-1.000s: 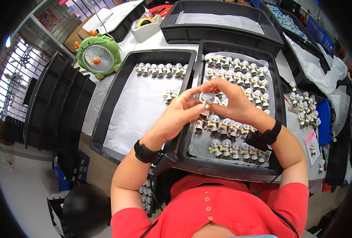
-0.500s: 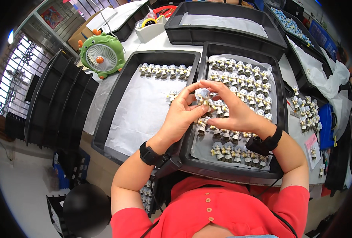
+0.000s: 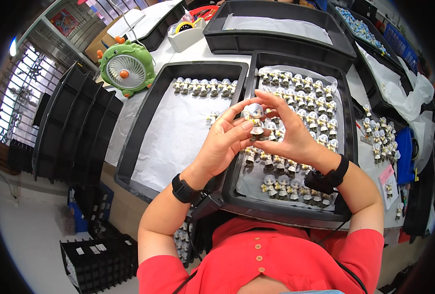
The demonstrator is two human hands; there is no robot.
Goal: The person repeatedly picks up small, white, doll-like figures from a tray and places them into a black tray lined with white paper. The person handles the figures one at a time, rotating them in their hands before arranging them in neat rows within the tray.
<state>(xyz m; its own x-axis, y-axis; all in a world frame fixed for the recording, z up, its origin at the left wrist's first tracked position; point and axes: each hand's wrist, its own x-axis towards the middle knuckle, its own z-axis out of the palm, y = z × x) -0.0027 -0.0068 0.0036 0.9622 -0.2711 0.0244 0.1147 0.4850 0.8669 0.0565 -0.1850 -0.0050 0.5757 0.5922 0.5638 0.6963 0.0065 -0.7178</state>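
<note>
Since the earlier frame, the small figurine with pale hair, white-and-gold clothing and a dark base (image 3: 254, 121) has been turned more upright, and more of its body has been exposed. It is gripped between the thumb and fingers of the left hand (image 3: 225, 142), above the left edge of the right-hand black plastic tray (image 3: 286, 207). The right hand (image 3: 296, 139) is curved around it, fingers parted; whether contact is made cannot be told. With the figurine less covered, its front can be judged easier to view. Similar figurines are lined up in that tray; in the paper-lined black plastic tray to the left (image 3: 140, 134), one row is set at the far side.
</note>
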